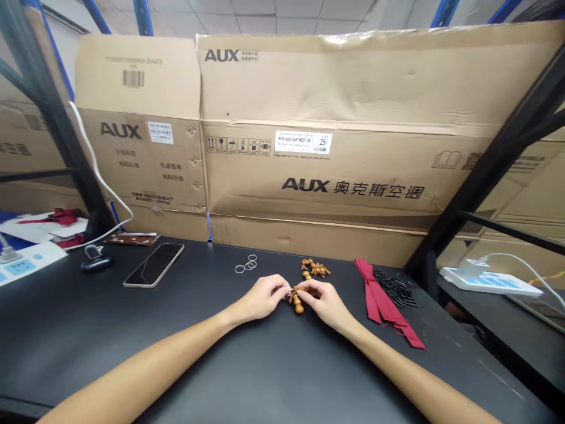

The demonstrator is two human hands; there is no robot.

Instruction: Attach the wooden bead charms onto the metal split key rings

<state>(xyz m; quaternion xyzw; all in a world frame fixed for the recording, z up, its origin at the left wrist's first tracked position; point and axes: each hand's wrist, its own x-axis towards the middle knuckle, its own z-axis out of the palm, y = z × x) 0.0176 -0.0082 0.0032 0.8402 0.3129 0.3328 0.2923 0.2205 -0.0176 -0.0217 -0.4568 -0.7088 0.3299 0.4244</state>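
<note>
My left hand (266, 297) is closed in a pinch at the middle of the table, on what looks like a thin metal ring, mostly hidden by the fingertips. Facing it, my right hand (325, 301) pinches the upper part of a brown wooden gourd pendant (299, 307). The fingertips of both hands nearly meet, and the gourd's round lower end shows below them. Just beyond the hands lie more small brown wooden pendants (318, 268), gourd-shaped and carved. Several loose metal rings (250, 265) rest on the table to the left of these.
Red fabric strips (384, 303) and a pile of black rings or cords (397, 288) lie to the right. A phone (154, 265) and a small black device (97, 262) are at left. Cardboard (318, 165) walls the back; power strips (489, 281) flank both sides.
</note>
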